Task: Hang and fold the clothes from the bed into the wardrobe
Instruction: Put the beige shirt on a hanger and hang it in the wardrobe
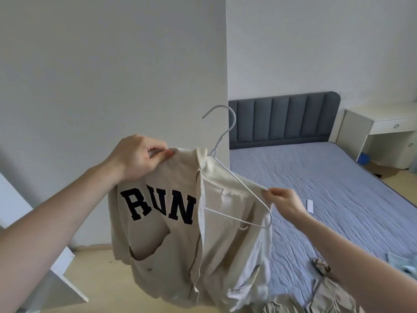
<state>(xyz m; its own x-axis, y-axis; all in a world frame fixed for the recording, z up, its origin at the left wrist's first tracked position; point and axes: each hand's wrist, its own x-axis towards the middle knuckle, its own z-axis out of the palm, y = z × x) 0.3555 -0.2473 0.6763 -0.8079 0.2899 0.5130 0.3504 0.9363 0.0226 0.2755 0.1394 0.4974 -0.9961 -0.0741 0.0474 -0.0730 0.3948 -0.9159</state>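
Bedding filled the right of the view: a blue quilted bed with a grey padded headboard, more crumpled clothes waiting at its near corner. A white wall panel stood to the left; whether it belonged to the wardrobe could not be told.

Held up between them hung a cream zip-front jacket lettered "RUN", its front open. A white wire hanger sat partly inside it, hook free above the collar.

The left hand pinched the jacket's left shoulder with curled fingers. The right hand pinched the fabric at the hanger's right arm, whose end looked not yet covered.

To finish this well, the right shoulder probably needed drawing over that bare end while the left grip kept the other side seated, then the collar centred under the hook so the garment would hang level and not slide off.
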